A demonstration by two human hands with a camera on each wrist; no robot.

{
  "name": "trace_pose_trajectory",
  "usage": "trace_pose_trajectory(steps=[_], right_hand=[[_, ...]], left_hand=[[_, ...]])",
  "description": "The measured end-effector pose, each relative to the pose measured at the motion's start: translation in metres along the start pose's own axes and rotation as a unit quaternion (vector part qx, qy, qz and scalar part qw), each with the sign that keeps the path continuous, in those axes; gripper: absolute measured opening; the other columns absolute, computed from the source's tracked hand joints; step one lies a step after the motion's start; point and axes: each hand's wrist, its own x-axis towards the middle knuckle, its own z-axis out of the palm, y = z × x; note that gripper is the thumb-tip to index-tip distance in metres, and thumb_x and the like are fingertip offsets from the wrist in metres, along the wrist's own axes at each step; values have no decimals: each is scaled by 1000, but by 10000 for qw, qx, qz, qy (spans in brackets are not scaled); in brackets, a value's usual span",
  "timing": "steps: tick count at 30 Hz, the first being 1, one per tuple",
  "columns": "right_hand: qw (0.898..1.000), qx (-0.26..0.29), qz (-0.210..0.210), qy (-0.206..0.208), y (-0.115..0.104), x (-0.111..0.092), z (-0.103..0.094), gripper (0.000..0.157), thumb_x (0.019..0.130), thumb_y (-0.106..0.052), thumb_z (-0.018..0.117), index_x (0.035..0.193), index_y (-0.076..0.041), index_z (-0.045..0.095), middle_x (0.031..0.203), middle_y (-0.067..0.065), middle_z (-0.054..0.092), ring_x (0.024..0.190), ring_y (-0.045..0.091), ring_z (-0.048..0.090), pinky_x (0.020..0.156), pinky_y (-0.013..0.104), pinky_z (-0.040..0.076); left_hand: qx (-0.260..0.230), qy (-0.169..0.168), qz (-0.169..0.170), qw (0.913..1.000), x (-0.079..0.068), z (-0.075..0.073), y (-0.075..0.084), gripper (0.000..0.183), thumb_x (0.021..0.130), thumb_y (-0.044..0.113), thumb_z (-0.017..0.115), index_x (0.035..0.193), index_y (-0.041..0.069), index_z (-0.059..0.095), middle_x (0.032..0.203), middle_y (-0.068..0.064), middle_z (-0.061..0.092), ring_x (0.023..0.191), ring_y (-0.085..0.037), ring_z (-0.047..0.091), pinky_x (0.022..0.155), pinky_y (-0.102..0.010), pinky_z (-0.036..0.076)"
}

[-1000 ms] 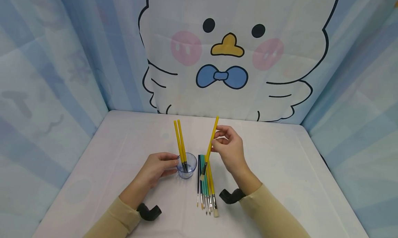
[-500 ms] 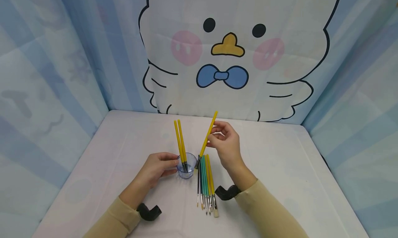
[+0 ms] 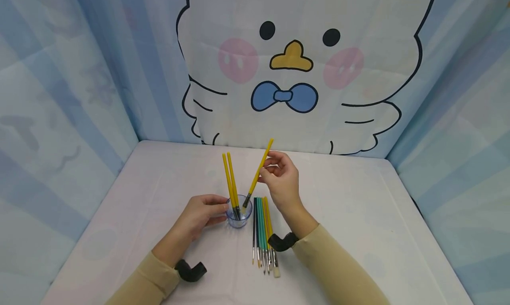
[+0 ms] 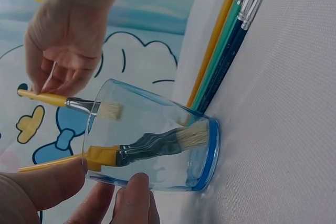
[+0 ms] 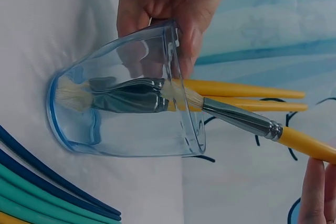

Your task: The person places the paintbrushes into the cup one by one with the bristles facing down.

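Note:
A clear, blue-tinted plastic cup point(image 3: 239, 224) stands upright on the table, and my left hand point(image 3: 204, 214) holds its left side between thumb and fingers. Two yellow-handled paintbrushes point(image 3: 233, 185) lean inside it, bristles down at the bottom. My right hand point(image 3: 283, 181) pinches a third yellow paintbrush point(image 3: 255, 181) by the handle, tilted with its bristles down. In the right wrist view, the pale bristles point(image 5: 191, 98) of that brush are at the cup's mouth; the left wrist view has them just inside the rim.
Right of the cup, several paintbrushes point(image 3: 260, 229) with dark blue, green and yellow handles lie side by side, bristles toward me. A white cloth covers the table point(image 3: 358, 234). Printed curtains point(image 3: 287, 128) hang behind and at both sides.
My right hand has moved left with the yellow paintbrush, from above the row of brushes to the cup, its bristles now inside the mouth. The left hand and cup have stayed in place.

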Motion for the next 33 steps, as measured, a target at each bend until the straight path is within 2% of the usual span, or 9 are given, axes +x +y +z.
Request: trace_pose_trajectory(steps=[8,13,16,20,33], right_hand=[[9990,-326,-91,-292,8,0,5,39,91,8,66,127,-5,61,103,13,60,86,21,64,73,40,67],[9976,-516,40,-462,14,0,9,39,91,7,66,127,-10,62,104,15,60,88,23,62,76,47,67],[9966,-599,137,-556,18,0,11,40,92,5,66,128,-12,62,105,16,60,90,24,62,76,44,67],[9950,-704,252,-663,23,0,13,38,94,2,66,128,-13,62,108,20,60,91,24,62,75,35,67],[9901,-903,567,-917,34,-2,22,37,95,0,66,130,-13,62,109,18,61,92,24,62,76,33,67]], left_hand=[[-9,-39,-4,10000,-1,0,1,29,94,10,73,121,1,71,128,-18,66,107,-26,69,89,-37,65],[-5,-9,-52,10000,0,0,2,30,93,10,73,121,2,71,130,-19,67,107,-26,70,88,-36,65],[25,27,-63,10000,1,0,2,29,93,11,74,121,3,72,130,-19,67,106,-25,70,88,-37,65],[22,48,-76,10000,2,1,1,28,93,11,74,119,4,73,128,-17,68,105,-24,70,89,-37,65],[-28,4,10,10000,4,0,-2,28,93,11,74,120,2,72,127,-18,68,106,-26,70,88,-37,65]])
